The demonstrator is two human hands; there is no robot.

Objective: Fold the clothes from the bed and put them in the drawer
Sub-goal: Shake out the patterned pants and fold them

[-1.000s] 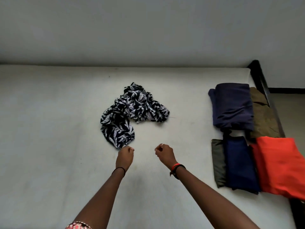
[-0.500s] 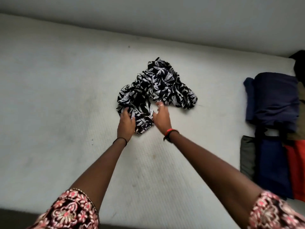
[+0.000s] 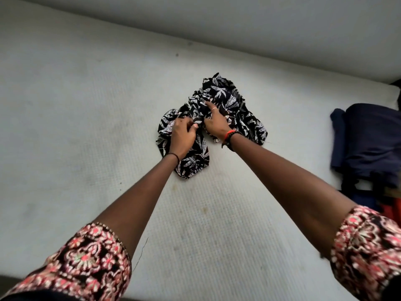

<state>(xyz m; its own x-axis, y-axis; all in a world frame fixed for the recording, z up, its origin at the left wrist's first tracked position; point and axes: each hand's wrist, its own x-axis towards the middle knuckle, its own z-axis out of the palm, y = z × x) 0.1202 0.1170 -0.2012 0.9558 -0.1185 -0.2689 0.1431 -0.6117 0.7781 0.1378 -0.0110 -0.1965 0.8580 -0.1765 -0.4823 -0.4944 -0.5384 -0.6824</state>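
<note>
A crumpled black garment with a white leaf print [image 3: 238, 114] lies in a heap in the middle of the white mattress [image 3: 86, 127]. My left hand [image 3: 183, 135] is on the heap's near left part, its fingers curled into the cloth. Just to the right, my right hand [image 3: 214, 122] reaches deeper into the heap's middle, fingers bent into the folds. Both hands hide part of the garment.
A folded dark navy garment [image 3: 366, 140] lies at the right edge of the mattress, with blue and red cloth [image 3: 390, 209] partly seen below it. A grey wall [image 3: 260, 22] runs behind the bed.
Both hands have gone from hovering short of the garment to reaching into it and gripping the cloth. The view has tilted and moved closer, so the folded pile sits farther right.
</note>
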